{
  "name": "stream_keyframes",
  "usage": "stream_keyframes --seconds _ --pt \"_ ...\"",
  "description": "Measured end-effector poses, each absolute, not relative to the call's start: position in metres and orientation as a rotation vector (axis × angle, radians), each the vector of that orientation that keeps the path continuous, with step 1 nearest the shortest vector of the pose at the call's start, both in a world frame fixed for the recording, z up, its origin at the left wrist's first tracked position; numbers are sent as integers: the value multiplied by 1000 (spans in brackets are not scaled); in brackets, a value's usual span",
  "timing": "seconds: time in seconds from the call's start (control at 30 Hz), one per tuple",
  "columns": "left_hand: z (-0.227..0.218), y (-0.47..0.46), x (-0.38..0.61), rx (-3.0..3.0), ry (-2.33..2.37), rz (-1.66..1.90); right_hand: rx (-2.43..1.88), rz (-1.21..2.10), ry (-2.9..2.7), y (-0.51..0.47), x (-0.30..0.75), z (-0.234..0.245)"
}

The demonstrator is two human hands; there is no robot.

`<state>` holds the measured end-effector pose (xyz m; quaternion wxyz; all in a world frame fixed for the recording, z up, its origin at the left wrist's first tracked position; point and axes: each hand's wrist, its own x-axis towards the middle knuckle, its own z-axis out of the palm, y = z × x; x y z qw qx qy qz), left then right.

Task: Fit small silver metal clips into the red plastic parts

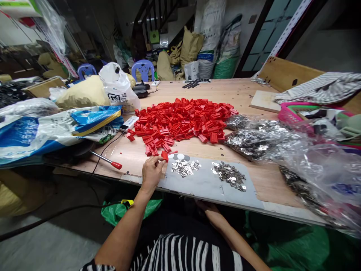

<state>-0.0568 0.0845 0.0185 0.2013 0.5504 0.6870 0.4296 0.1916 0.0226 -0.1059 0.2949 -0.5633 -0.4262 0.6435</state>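
My left hand (152,171) rests at the table's front edge with thumb and fingers pinched on a small red plastic piece (165,155). Just beyond it spreads a big heap of the same red plastic pieces (183,120). To the right of the hand, two small piles of shiny metal bits (186,166) (229,175) lie on a grey mat (203,182). My right forearm (225,229) reaches down under the table's edge, and its hand is hidden below the tabletop.
Clear bags of metal parts (254,137) fill the right side. Blue-and-white sacks (42,130), a white plastic bag (118,88) and a red-handled screwdriver (108,160) lie at the left. A green bag (118,210) sits under the table. Chairs and sacks stand behind.
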Motion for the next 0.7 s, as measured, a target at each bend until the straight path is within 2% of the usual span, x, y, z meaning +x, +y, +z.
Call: stream_keyframes --seconds 0.07,0.17,0.27,0.4,0.5,0.7 --pt "19 67 -58 1216 1525 1298 -1488 1726 -1316 19 195 -92" --pt "20 42 -52 740 1090 1214 -1385 1868 -1530 10 201 -67" --pt "22 22 -44 488 873 1136 -1236 2002 -1564 0 208 -35" --pt "24 12 -37 407 748 1135 -1234 1915 -1601 -6 221 8" --pt "24 10 -35 409 711 1113 -1343 1593 -1695 4 237 28" --pt "21 5 -24 347 745 1115 -1608 493 -2014 42 259 33"
